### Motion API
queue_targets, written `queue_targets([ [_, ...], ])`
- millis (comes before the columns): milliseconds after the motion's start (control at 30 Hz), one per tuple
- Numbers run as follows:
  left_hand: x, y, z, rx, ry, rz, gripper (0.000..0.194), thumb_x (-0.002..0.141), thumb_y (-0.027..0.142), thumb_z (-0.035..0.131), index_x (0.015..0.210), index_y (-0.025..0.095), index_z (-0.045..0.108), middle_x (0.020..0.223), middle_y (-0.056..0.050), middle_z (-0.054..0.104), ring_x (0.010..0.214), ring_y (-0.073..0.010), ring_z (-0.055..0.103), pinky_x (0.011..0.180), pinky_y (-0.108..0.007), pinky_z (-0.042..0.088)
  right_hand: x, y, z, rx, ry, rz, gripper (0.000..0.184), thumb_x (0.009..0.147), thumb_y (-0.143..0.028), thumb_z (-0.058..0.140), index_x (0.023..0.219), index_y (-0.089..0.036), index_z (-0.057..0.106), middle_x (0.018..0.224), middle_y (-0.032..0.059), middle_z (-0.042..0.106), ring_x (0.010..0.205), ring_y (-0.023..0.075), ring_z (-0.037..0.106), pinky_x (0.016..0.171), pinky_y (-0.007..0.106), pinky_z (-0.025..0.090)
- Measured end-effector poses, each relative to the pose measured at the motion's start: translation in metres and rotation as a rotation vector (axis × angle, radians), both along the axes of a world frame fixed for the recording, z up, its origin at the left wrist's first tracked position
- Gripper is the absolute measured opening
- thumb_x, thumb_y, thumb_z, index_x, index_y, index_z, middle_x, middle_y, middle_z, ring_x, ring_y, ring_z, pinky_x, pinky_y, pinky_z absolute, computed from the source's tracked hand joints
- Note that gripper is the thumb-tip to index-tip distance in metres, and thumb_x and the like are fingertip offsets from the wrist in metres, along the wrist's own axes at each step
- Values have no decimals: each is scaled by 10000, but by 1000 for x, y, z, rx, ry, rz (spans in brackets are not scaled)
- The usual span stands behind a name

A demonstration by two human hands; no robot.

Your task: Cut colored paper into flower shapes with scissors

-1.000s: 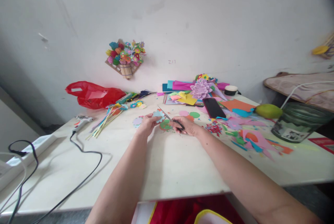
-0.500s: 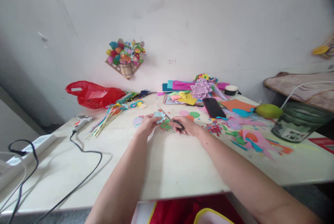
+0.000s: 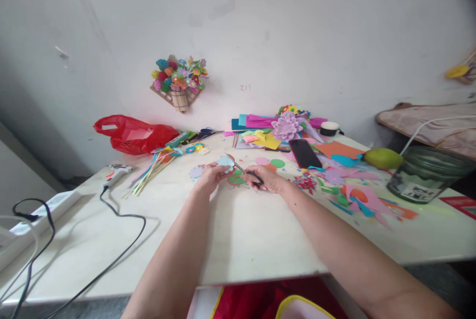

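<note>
Light-blue flower [image 3: 225, 161], pinched by left hand's [image 3: 211, 176] fingers well inside the worktop's [image 3: 256, 239] front edge, should be turned into the scissors [image 3: 256, 178], gripped by curled right-hand [image 3: 269, 180] fingers.

The person's left hand [image 3: 211, 177] pinches a light-blue flower cutout [image 3: 224, 162] while the right hand [image 3: 266, 177] grips scissors [image 3: 255, 176], their blades at its edge; a green disc [image 3: 277, 163] and a phone [image 3: 305, 153] lie on the table [image 3: 260, 239].

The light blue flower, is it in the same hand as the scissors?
No, the left hand holds the light blue flower, while the right hand holds the scissors.
</note>
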State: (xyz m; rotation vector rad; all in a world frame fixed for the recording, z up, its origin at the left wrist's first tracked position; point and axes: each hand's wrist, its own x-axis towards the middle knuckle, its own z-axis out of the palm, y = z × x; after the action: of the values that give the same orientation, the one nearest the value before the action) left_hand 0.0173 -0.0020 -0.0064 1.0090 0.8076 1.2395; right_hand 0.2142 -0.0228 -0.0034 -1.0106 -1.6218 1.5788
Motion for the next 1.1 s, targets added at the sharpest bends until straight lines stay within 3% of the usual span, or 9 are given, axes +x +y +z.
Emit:
queue_targets([
  [767, -1, 3, -4, 35, 27, -20, 235, 510, 140, 774, 732, 90, 712, 771, -112, 725, 787, -225, 686, 759, -301, 539, 3, 5, -7, 64, -12, 44, 344, 723, -454, 663, 721, -155, 493, 511, -50, 542, 335, 32, 411, 270, 145, 205],
  [1100, -2, 4, -4, 16, -2, -16, 213, 542, 109, 740, 751, 90, 709, 790, -113, 728, 775, -223, 691, 736, -298, 553, -1, -2, 2, 3, 6, -3, 277, 715, -355, 679, 704, -151, 493, 460, -60, 512, 324, 37, 405, 300, 160, 213],
])
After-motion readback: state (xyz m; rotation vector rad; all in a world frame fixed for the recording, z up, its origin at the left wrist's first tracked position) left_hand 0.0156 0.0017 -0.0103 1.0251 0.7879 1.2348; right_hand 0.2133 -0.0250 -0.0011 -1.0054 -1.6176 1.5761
